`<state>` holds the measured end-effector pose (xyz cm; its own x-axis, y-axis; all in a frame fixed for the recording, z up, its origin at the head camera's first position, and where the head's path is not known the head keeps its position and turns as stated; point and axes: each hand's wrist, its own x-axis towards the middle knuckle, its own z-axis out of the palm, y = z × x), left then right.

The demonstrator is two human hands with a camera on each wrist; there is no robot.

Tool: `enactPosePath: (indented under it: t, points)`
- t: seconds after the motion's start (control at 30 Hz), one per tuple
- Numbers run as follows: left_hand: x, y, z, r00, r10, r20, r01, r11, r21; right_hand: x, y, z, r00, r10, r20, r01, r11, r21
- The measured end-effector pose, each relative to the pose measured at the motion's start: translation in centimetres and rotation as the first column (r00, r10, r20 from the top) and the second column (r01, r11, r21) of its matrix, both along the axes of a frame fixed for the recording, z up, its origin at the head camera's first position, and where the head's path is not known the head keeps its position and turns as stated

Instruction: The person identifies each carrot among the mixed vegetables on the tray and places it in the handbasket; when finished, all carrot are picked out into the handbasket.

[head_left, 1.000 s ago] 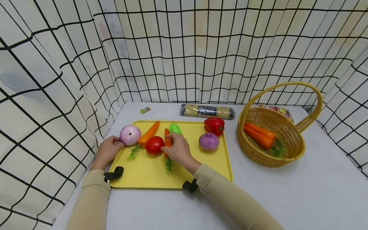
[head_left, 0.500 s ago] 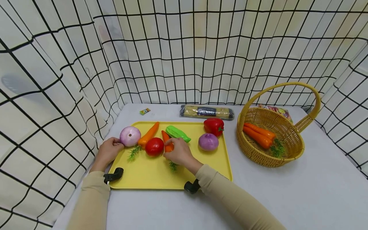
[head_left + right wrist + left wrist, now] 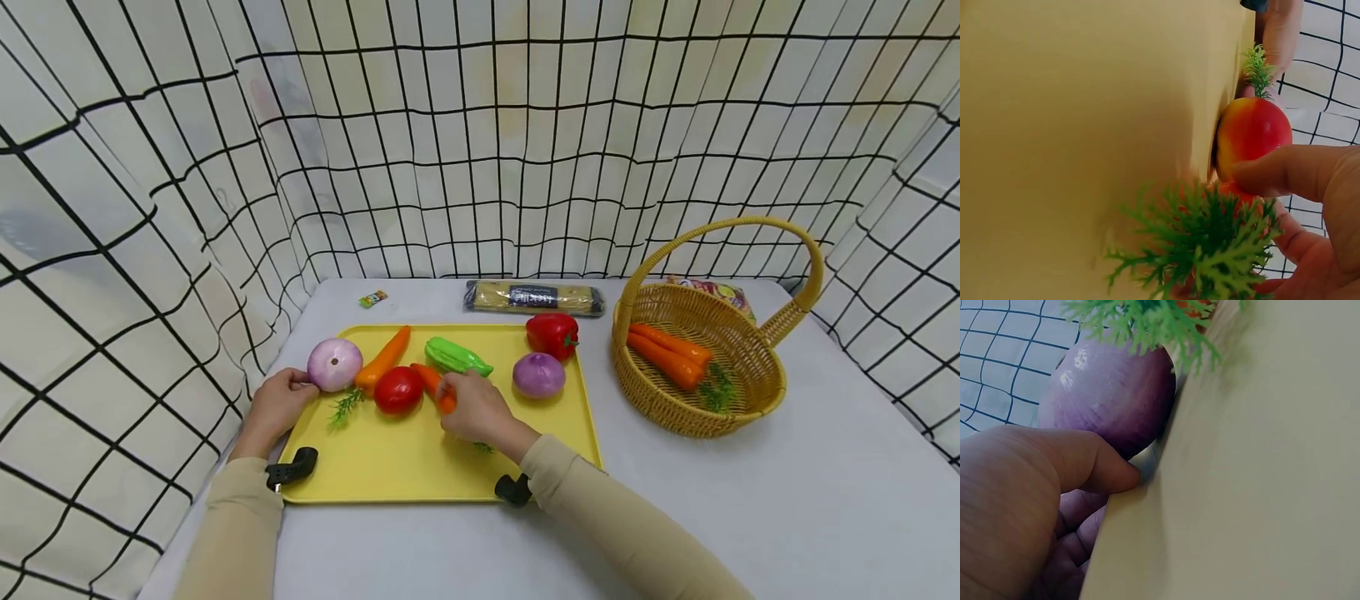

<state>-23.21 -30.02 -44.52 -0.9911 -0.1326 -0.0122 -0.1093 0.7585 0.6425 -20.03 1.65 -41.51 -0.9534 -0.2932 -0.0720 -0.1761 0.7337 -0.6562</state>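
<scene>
My left hand (image 3: 277, 410) grips the left rim of the yellow tray (image 3: 375, 471); in the left wrist view its thumb (image 3: 1107, 469) lies over the edge, close below a purple onion (image 3: 1110, 394). My right hand (image 3: 480, 410) pinches a carrot (image 3: 427, 378) near the tray's middle. The carrot's tip points up and left, and its green leaves (image 3: 1210, 244) show below the thumb in the right wrist view. A tomato (image 3: 398, 391) sits just left of this carrot. A second carrot (image 3: 384, 360) lies between tomato and onion, and a ridged green vegetable (image 3: 456, 356) lies behind.
Another purple onion (image 3: 538, 376) and a red bell pepper (image 3: 552, 335) occupy the tray's right side. Right of the tray stands a tall-handled wicker basket (image 3: 697, 427) holding carrots (image 3: 667, 358). Along the back are a long yellow packet (image 3: 532, 297) and a small wrapper (image 3: 372, 298).
My right hand has shifted slightly right and down, turning the carrot from nearly upright to slanted, its leafy end rightward. The green vegetable has swung to a flatter slant. My left hand keeps its place.
</scene>
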Motion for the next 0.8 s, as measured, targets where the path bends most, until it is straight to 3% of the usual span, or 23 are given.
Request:
enactPosePath:
  t: [0.2, 0.47, 0.6, 0.8]
  points:
    - [0.1, 0.0, 0.0, 1.0, 0.001, -0.007, -0.001, 1.0, 0.001, -0.1, 1.0, -0.2, 0.999, -0.018, 0.045, 0.022, 0.996, -0.085]
    - [-0.1, 0.4, -0.1, 1.0, -0.009, -0.014, 0.009, 1.0, -0.007, 0.0, 3.6, -0.5, 0.997, -0.075, 0.023, 0.078, 0.973, -0.216]
    - [0.1, 0.3, -0.1, 1.0, 0.003, -0.017, -0.003, 1.0, -0.016, 0.3, 4.6, -0.2, 0.993, -0.111, 0.039, 0.118, 0.938, -0.327]
    - [0.0, 0.2, -0.2, 1.0, -0.004, -0.018, 0.003, 1.0, -0.014, 0.7, 7.1, 0.8, 0.991, -0.127, 0.047, 0.133, 0.854, -0.503]
